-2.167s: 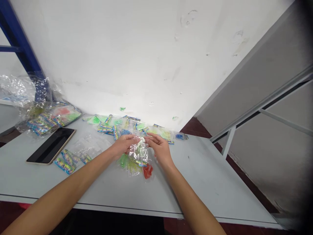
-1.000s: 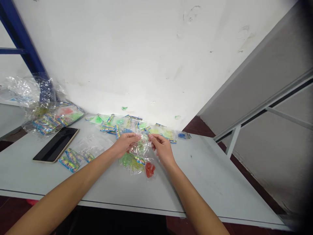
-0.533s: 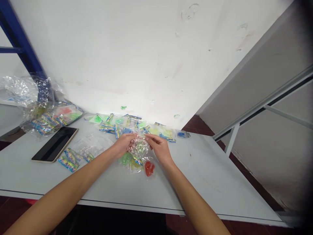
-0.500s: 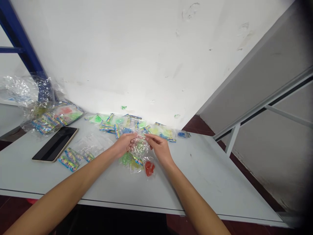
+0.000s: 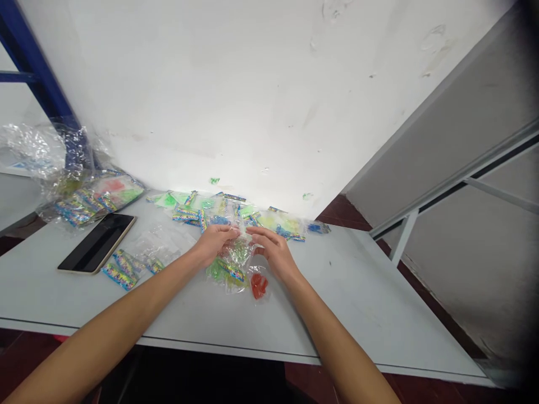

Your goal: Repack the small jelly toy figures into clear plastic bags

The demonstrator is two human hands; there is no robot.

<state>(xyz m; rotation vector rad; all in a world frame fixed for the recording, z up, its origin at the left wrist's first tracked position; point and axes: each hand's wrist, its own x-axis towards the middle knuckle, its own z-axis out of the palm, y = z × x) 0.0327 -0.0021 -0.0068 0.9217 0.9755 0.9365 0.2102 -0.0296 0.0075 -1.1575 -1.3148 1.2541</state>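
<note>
My left hand is closed in a pinch on the upper edge of a clear plastic bag, which has something light green inside. My right hand is at the bag's right side, fingers apart and slightly bent, the tips close to its top edge; whether they touch the film I cannot tell. Below the bag lie a green piece in clear wrap, a colourful printed packet and a small clear bag with a red piece.
Several bagged green, yellow and blue pieces with printed strips line the wall. At left are a dark-screened phone or tablet, printed packets, flat clear bags and a big crinkled bag of packets.
The fingers of my right hand have loosened and spread beside the bag's top edge. My left hand still pinches the bag. The view has shifted slightly.
</note>
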